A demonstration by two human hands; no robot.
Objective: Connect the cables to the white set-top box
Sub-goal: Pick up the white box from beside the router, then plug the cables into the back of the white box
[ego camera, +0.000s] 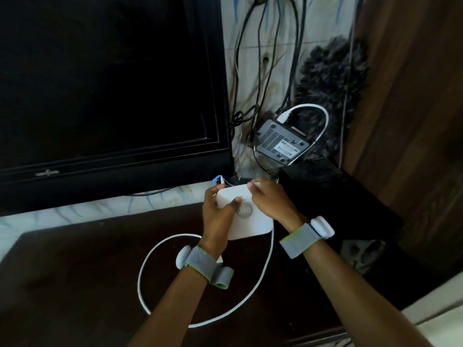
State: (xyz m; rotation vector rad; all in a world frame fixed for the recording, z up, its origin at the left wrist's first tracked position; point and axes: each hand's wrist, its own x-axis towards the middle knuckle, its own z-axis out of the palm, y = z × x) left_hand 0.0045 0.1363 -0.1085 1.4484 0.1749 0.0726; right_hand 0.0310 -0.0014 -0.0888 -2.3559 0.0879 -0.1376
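Both of my hands are on the white set-top box, which sits near the middle of the dark bench, just below the television. My left hand clamps its left edge, thumb over the top; my right hand pinches something white at its rear edge, at one o'clock, perhaps a plug. A white cable loops from six to nine o'clock. A blue-tipped connector waits at eleven o'clock, so I judge connecting is unfinished.
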